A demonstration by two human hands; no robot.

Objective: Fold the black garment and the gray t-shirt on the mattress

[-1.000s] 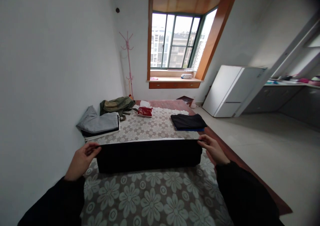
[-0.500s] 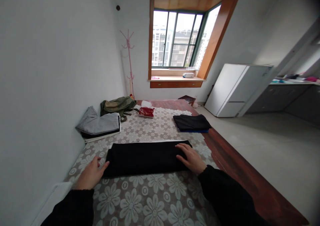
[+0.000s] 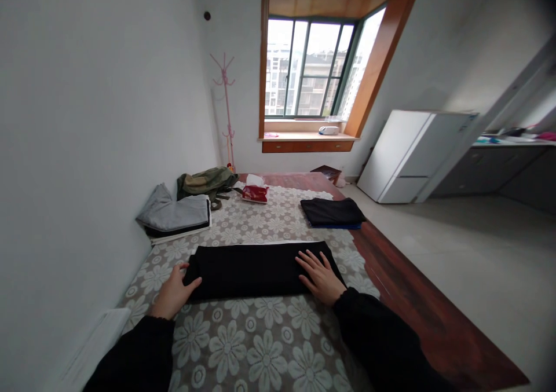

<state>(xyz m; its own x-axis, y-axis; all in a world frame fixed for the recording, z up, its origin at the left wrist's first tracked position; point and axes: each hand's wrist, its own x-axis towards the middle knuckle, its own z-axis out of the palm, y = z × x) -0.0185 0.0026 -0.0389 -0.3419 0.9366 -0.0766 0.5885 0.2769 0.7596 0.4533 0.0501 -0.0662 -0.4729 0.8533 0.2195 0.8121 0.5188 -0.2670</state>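
Note:
A folded piece of black cloth [image 3: 252, 270], seemingly a garment, lies as a long flat strip on the flowered bedspread [image 3: 269, 345]. A thin white edge shows along its far side. My left hand [image 3: 174, 290] takes its left end, thumb on top and the other fingers bent round the edge, their tips partly hidden. On the right part of the cloth my right hand [image 3: 322, 279] lies flat, palm down, with its fingers spread.
At the back left are a folded grey garment [image 3: 174, 209] on a pile, a green backpack [image 3: 206, 180] and a red tissue pack [image 3: 255, 193]. Back right lies a folded dark garment [image 3: 332, 212]. A wall [image 3: 87, 149] borders the left; a wooden edge [image 3: 417, 288] runs along the right.
My left hand has moved right and slightly forward, its thumb now on the cloth's end. My right hand has shifted slightly left and its fingers have spread over the cloth.

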